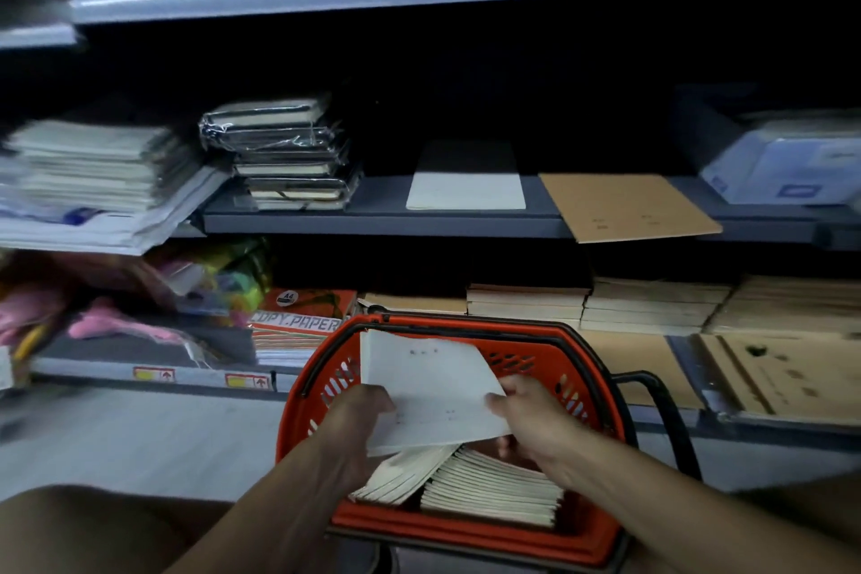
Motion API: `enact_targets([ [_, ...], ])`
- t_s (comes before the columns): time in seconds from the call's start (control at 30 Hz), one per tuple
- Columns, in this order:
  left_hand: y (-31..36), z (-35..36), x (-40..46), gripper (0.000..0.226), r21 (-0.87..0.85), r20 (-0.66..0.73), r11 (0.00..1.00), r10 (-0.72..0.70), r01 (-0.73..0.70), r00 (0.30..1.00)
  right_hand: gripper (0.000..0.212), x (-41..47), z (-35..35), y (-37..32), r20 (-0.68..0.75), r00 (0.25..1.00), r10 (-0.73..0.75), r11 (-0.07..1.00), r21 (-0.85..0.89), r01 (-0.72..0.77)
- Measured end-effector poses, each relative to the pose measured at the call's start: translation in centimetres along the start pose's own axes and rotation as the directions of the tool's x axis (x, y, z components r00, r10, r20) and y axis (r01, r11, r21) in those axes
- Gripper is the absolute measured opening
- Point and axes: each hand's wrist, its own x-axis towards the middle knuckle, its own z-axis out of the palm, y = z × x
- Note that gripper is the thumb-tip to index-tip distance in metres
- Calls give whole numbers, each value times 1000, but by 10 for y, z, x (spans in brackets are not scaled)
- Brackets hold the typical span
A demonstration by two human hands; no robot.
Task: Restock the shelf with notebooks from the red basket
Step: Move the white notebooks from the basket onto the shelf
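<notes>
Notebook (428,392), a thin, pale, flexible-looking rectangle, is held above the red basket (321,392), tilted, its long axis running between the two hands. The left hand (358,422) pinches its near-left edge; the right hand (526,410) pinches the right edge, thumb on top. The shelf (382,212) lies ahead of and above both hands, its open spot about equally near each. Below the hands, cream stacks (489,489) with ridged page edges fill the basket.

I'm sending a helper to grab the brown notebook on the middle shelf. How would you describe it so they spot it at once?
Find the dark middle shelf above the red basket. Right of the flat white notebook lies the brown notebook: the only brown cover there, overhanging the shelf's front edge.
</notes>
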Motion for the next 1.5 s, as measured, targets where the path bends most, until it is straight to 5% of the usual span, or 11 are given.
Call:
enact_targets([
  [0.3, 11, 7, -34, 20, 16, -9, 990, 140, -140, 990, 16, -54, -17, -34, -79, 955, -285, 959, -24, 284],
  [0.6, 48, 19, -71, 25, 27, 170, 901, 423, -433, 890, 24, -85, -26, -68, -179, 856, -484, 869, 18, 495],
  [0.83, 87, 38, -70, 28, 58, 178, 844, 517, -534, 837, 29, -74, -39, -98, -204, 845, -495, 855, 62, 515],
  [1.03, 126, 67, -54, 23, 102, 163, 809, 560, -579, 812, 42, -40, -46, -112, -293, 809, -510, 855, -72, 513],
  [1.5, 192, 118, 12, 22, 216, 209, 725, 620, -654, 756, 30, 40, -51, -153, -469, 749, -468, 864, -67, 499],
])
